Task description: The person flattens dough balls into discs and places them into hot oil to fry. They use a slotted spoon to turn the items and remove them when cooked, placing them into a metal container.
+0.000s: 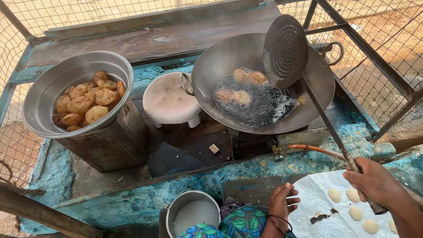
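Gripping skimmer (294, 66), right hand (374, 182)

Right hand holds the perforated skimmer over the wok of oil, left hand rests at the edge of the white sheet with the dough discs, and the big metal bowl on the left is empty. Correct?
Not quite. The head view shows the metal bowl holds a heap of golden fried pieces. The rest stands: right hand holds the skimmer over the wok; left hand rests at the white sheet.

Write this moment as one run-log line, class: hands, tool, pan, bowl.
right hand: grips skimmer above pan | left hand: empty, by dough sheet | pan: four pieces frying | bowl: fried pieces
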